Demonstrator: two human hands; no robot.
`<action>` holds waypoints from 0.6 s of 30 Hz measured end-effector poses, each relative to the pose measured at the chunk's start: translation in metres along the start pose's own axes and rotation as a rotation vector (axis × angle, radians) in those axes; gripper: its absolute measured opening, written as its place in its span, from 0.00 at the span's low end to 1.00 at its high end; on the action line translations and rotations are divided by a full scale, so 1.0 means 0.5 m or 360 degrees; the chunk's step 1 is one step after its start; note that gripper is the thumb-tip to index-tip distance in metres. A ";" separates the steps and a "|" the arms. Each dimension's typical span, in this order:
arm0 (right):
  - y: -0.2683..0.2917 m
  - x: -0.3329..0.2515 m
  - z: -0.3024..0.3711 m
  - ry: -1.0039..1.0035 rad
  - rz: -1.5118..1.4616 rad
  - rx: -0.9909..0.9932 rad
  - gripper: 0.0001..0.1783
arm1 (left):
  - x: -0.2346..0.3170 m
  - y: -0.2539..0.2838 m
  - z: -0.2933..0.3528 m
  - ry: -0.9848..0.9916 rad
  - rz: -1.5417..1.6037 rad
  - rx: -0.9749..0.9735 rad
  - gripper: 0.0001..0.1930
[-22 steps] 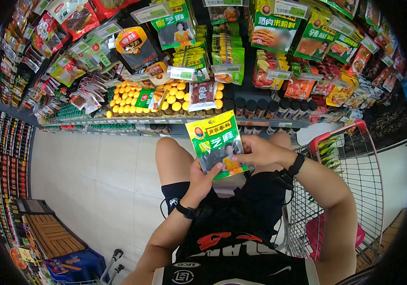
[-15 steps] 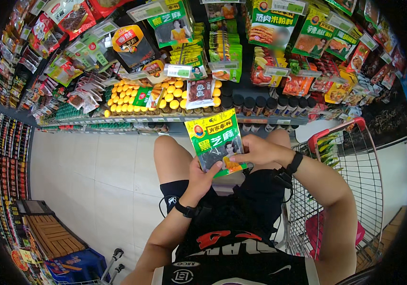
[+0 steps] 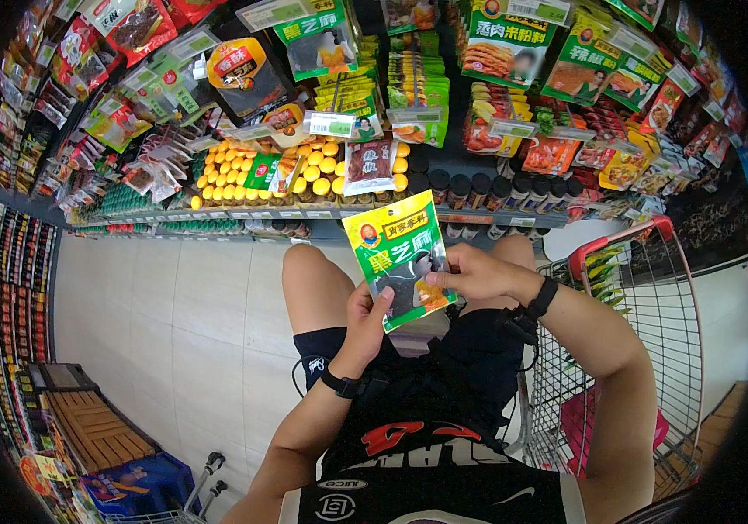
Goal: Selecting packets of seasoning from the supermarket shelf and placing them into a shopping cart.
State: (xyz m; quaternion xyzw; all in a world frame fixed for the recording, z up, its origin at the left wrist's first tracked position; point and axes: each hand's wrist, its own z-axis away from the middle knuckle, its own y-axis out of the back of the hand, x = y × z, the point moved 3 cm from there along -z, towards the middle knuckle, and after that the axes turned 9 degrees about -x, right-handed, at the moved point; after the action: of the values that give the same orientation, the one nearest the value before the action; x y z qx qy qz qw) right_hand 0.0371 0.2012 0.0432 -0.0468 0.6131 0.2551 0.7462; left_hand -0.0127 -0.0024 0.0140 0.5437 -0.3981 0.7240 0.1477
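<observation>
Between my two hands is a flat green and yellow packet of black sesame seeds (image 3: 402, 262), its printed front facing up and its top tilted toward the shelf. My left hand (image 3: 363, 319) grips the lower left edge, thumb lying on the front. On the right edge, my right hand (image 3: 470, 275) is closed with its thumb pressed on the printed picture. The fingers behind the packet are hidden. A matching sesame packet (image 3: 317, 48) hangs on the rack ahead. Below the rack, a packet of dark red dried spice (image 3: 369, 168) leans in front of yellow-capped jars (image 3: 311, 179).
At my right stands a wire shopping cart (image 3: 645, 323) with a red handle and a pink item inside. Black-capped jars (image 3: 479, 188) line the low shelf. A wooden slatted stand (image 3: 94, 428) and another cart (image 3: 204, 489) are at the lower left, beside shelves of bottles (image 3: 11, 288).
The packet has turned slightly and its front shows at a different tilt. My left thumb has shifted a little along its lower left part. Both hands keep their hold.
</observation>
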 end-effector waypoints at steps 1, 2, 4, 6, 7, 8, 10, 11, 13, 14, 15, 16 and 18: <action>-0.001 0.002 -0.002 0.0094 -0.0079 0.0026 0.19 | 0.000 0.001 0.001 -0.0015 -0.0004 0.0006 0.14; -0.002 0.003 -0.004 0.0225 -0.0150 0.0067 0.20 | 0.001 0.000 0.001 -0.0049 -0.0025 -0.0025 0.14; -0.005 0.015 -0.011 0.0166 -0.0130 0.0055 0.20 | 0.002 -0.001 0.002 -0.0080 -0.0044 -0.0055 0.14; -0.008 0.021 -0.014 0.0146 -0.0097 0.0059 0.21 | 0.001 0.000 0.001 -0.0097 -0.0083 -0.0060 0.14; -0.009 0.021 -0.014 0.0166 -0.0150 0.0057 0.20 | 0.002 0.001 0.002 -0.0145 -0.0078 -0.0069 0.14; -0.008 0.021 -0.013 0.0167 -0.0180 0.0078 0.19 | 0.001 0.004 0.001 -0.0115 -0.0099 -0.0058 0.13; -0.008 0.019 -0.011 0.0127 -0.0184 0.0052 0.19 | 0.000 0.006 0.001 -0.0086 -0.0120 -0.0046 0.12; -0.006 0.019 -0.010 0.0049 -0.0143 0.0068 0.18 | -0.001 0.007 0.001 -0.0074 -0.0094 -0.0020 0.12; -0.005 0.012 -0.009 0.0076 -0.0212 0.0012 0.18 | -0.002 0.008 0.001 -0.0063 -0.0067 0.0005 0.11; -0.005 0.010 -0.009 0.0081 -0.0212 0.0000 0.18 | -0.003 0.008 0.001 -0.0064 -0.0055 0.0030 0.11; -0.007 0.008 -0.009 0.0084 -0.0258 -0.0028 0.18 | -0.005 0.009 0.001 -0.0024 -0.0039 0.0062 0.10; -0.007 0.004 -0.008 0.0141 -0.0287 0.0017 0.18 | -0.004 0.008 0.001 -0.0066 -0.0043 0.0056 0.10; -0.009 -0.001 -0.009 0.0199 -0.0315 0.0061 0.18 | -0.006 0.010 -0.001 -0.0042 -0.0038 0.0103 0.10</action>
State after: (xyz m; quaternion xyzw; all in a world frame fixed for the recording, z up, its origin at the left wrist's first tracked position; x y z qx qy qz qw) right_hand 0.0353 0.1954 0.0413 -0.1086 0.6556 0.1649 0.7289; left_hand -0.0150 -0.0046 0.0090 0.5624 -0.3698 0.7274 0.1333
